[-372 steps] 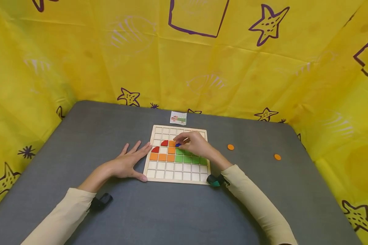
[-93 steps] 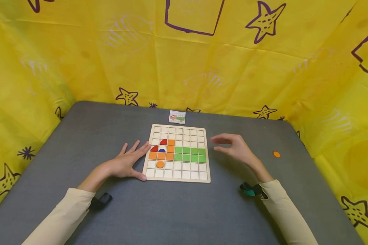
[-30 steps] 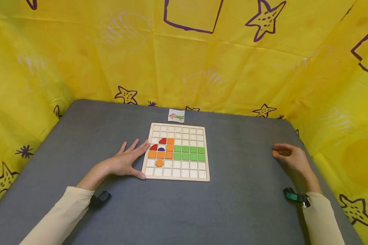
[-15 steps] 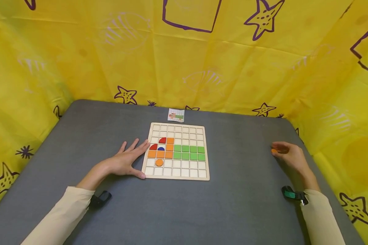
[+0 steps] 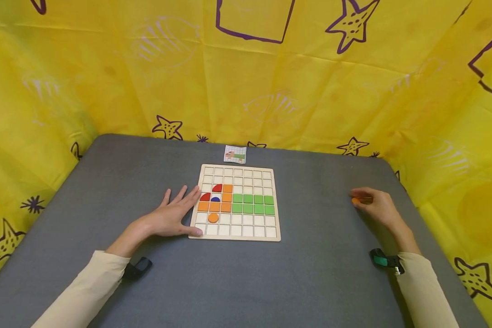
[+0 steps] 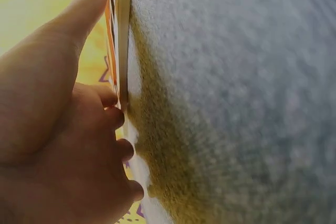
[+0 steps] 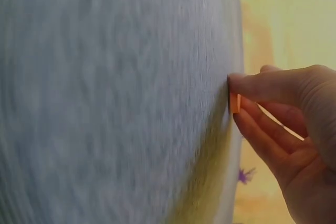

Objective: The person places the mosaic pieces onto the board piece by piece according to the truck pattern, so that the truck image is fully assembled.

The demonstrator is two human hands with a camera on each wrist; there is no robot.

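Note:
My left hand [image 5: 168,219] lies spread at the left edge of a wooden grid board [image 5: 250,238]; its thumb and fingertips touch the rim. Red quarter-circle tiles [image 5: 217,187], orange square tiles [image 5: 215,206], green square tiles [image 5: 248,209] and a blue half-circle tile [image 5: 215,199] fill part of the grid. One orange round tile [image 5: 213,217] sits just below the orange row. Well to the right of the board, my right hand [image 5: 379,207] pinches another orange round tile [image 7: 234,102] between thumb and fingers, close to the tabletop.
Behind the board lies a small printed card [image 5: 235,154] with a coloured grid picture. The dark grey table [image 5: 246,282] is walled at the back and sides by yellow cloth [image 5: 238,68] with drawn starfish and fish.
The blue half-circle and one orange round tile have come onto the board. My right hand went right, gripped the other orange round tile and has shifted slightly left with it. The left thumb edged onto the rim.

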